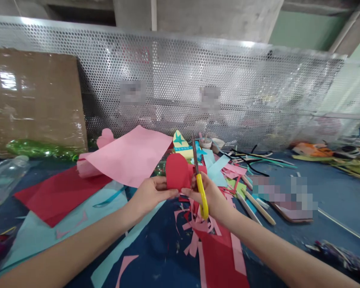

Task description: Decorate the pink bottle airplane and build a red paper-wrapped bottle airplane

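Note:
A rounded red paper cut-out (pixel 177 170) is held up in front of me. The thumb and fingers of my left hand (pixel 150 194) pinch its lower left edge. My right hand (pixel 214 196) is closed around yellow-handled scissors (pixel 203 200), whose blades point up and away. That hand's thumb also touches the bottom of the cut-out. More red paper shows behind the scissors. Below the hands lie pink paper scraps (pixel 193 244) and a long red piece of paper (pixel 225 256).
Pink paper (pixel 135 154), red paper (pixel 66 192) and light blue paper (pixel 45 240) overlap at left. A plastic bottle (pixel 6 180) lies beyond them. Wooden sticks (pixel 261 208) and a phone-like object (pixel 288 200) lie at right. A perforated metal panel (pixel 174 72) stands behind.

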A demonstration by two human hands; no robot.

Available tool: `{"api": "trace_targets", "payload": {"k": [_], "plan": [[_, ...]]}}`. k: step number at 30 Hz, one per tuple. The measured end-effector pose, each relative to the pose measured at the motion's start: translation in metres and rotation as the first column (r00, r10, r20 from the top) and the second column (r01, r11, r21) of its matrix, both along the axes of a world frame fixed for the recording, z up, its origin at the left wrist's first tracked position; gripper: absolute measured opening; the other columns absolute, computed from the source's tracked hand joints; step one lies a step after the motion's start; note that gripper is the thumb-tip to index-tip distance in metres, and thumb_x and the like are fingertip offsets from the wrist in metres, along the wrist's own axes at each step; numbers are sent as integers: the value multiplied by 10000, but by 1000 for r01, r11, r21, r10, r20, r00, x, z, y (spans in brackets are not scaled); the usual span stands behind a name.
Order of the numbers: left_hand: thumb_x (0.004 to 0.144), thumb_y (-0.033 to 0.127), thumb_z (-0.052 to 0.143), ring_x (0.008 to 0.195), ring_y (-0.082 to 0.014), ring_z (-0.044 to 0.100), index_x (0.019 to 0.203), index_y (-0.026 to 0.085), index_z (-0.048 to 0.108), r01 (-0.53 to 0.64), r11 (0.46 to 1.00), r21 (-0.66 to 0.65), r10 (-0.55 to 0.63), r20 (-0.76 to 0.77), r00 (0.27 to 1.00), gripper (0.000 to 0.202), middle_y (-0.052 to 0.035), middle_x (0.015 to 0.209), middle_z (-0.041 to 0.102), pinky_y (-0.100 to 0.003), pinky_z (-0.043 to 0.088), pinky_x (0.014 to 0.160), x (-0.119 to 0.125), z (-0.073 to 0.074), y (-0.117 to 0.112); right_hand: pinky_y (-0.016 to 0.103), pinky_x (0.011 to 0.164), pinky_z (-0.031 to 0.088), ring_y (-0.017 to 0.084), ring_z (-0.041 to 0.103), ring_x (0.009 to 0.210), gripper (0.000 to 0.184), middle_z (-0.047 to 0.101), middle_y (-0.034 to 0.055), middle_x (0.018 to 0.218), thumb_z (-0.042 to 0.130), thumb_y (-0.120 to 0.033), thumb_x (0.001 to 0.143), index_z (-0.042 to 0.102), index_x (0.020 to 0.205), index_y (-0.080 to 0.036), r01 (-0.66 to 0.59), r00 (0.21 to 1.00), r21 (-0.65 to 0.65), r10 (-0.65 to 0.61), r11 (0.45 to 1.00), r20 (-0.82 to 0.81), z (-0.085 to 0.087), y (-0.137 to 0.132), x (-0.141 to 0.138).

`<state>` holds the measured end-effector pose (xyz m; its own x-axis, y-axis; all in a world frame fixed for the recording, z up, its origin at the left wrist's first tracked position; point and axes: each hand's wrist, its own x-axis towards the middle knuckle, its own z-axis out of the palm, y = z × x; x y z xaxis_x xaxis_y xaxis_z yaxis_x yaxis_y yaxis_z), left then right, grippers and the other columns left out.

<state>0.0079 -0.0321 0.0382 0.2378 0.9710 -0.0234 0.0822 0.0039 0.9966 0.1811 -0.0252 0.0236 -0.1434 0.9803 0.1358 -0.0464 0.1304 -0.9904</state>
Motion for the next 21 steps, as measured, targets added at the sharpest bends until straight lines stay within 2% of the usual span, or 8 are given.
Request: {"api": "trace_targets", "payload": {"k": [3,8,13,18,21], "plan": [[670,240,760,731,-206,715,819,162,751,-37,999,-8,37,-39,999,169,-57,772,773,-306,540,709,-1,-1,0,261,563,391,98,418,567,573,450,-91,652,866,-444,443,408,715,-233,23,1000,-14,-23,1000,-16,-4,5,2],[668,234,755,659,-172,686,790,165,756,-89,996,25,90,-50,995,140,-45,719,760,-265,513,652,2,-2,-4,263,548,382,101,436,560,538,463,-93,625,873,-403,431,446,704,-224,-6,1000,-28,5,1000,-11,-6,9,5],[660,249,761,688,-192,698,784,168,752,-125,992,28,126,-30,992,149,-49,707,760,-267,505,637,3,-3,-2,264,563,403,99,449,560,548,456,-99,611,866,-425,428,428,694,-229,-14,1000,-11,13,1000,-22,-2,12,8],[672,284,772,704,-178,693,792,178,746,-132,991,23,132,16,991,162,-40,718,757,-253,496,648,0,-6,1,253,507,365,81,391,488,446,471,-90,604,796,-446,606,438,758,-227,-38,999,4,38,999,-3,3,11,15],[682,302,776,711,-161,686,823,180,751,-81,997,-3,81,42,996,188,-40,745,759,-240,497,655,-1,-8,1,261,538,395,86,414,514,465,483,-81,651,825,-403,569,440,764,-230,-25,1000,38,25,999,5,3,13,17]]}}
